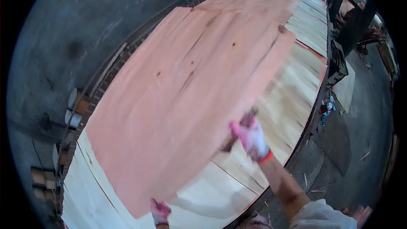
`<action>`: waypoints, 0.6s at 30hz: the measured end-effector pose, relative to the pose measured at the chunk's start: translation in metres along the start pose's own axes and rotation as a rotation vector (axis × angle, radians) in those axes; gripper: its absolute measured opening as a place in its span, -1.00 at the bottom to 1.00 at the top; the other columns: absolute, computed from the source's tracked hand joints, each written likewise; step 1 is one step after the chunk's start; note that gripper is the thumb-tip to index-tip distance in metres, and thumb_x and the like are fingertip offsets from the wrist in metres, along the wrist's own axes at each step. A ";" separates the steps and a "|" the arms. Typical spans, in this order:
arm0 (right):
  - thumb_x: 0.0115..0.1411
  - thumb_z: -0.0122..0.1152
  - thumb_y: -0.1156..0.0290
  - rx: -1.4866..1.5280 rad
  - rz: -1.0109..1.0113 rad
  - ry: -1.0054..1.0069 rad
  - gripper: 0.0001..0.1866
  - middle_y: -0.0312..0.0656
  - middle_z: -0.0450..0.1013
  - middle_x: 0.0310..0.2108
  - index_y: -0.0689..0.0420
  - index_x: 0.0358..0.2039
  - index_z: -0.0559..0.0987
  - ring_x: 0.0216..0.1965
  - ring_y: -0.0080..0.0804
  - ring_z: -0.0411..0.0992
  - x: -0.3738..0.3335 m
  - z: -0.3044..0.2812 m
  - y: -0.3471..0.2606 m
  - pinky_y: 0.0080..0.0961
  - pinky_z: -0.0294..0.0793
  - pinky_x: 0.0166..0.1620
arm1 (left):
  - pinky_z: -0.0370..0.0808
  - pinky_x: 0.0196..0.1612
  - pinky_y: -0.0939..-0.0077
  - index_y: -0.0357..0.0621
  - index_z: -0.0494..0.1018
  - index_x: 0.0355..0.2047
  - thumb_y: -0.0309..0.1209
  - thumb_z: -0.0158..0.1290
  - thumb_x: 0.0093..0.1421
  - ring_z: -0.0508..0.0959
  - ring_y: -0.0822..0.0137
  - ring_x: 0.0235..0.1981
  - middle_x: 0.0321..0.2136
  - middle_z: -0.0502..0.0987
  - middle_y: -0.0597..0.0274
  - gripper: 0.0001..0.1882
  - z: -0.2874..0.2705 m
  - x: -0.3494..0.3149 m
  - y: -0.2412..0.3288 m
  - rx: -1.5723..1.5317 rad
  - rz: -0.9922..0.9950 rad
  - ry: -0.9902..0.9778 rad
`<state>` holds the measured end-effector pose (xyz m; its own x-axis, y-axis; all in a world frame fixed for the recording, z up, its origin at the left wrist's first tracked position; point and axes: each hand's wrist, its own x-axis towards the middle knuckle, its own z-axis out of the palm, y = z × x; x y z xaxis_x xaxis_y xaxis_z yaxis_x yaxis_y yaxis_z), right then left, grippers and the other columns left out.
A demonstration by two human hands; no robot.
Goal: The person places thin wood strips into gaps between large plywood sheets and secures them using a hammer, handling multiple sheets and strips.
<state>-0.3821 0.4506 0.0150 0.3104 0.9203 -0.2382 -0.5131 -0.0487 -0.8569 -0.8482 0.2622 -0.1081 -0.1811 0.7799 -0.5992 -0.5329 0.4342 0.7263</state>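
Observation:
A large pinkish wood veneer sheet (182, 89), with knots and dark streaks, lies across a long stack of pale veneer. My left hand (160, 212), in a pink-stained white glove, is closed on the sheet's near edge. Farther along the same edge, my right hand (251, 138) wears a similar glove with a red cuff. Its fingers are closed around the edge, partly blurred by motion. A dark gap shows at the sheet's edge beside that hand. Pale veneer sheets (292, 101) lie beneath and to the right.
More pink sheets (254, 0) continue along the far end. Brick-like edging (99, 89) runs along the left side. On the right are a dark post (358, 25), a loose pale sheet (345, 87) and scraps on the floor. Another hand (360, 215) shows at lower right.

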 end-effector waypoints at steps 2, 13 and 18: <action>0.10 0.26 0.46 0.037 0.049 -0.028 -0.75 -0.29 0.48 -0.39 0.14 -0.18 0.48 -0.42 -0.46 0.46 0.076 -0.020 0.017 -0.46 0.47 -0.35 | 0.35 -0.75 0.56 -0.05 0.45 -0.33 0.04 -0.10 0.26 0.38 0.38 -0.77 -0.57 0.51 0.31 -0.59 0.018 0.074 0.024 -0.117 -0.201 -0.025; 0.12 0.24 0.49 0.122 0.146 0.248 -0.83 -0.27 0.42 -0.49 0.10 -0.30 0.43 -0.56 -0.38 0.39 0.197 -0.106 0.159 -0.32 0.47 -0.49 | 0.36 -0.74 0.62 0.15 0.49 -0.36 -0.04 0.04 0.21 0.48 0.48 -0.66 -0.43 0.60 0.31 -0.77 0.059 0.128 -0.057 -0.282 -0.032 0.215; 0.14 0.22 0.41 -0.512 0.129 0.447 -0.87 -0.29 0.40 -0.50 0.12 -0.33 0.47 -0.56 -0.46 0.38 0.210 -0.090 0.140 -0.41 0.46 -0.49 | 0.29 -0.77 0.56 0.18 0.48 -0.38 -0.02 0.00 0.23 0.39 0.44 -0.74 -0.61 0.47 0.42 -0.76 0.066 0.125 -0.055 -0.156 -0.149 0.146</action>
<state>-0.3170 0.6027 -0.1964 0.6288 0.6518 -0.4240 -0.1597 -0.4254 -0.8908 -0.7874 0.3653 -0.2005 -0.2025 0.6346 -0.7459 -0.6816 0.4556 0.5726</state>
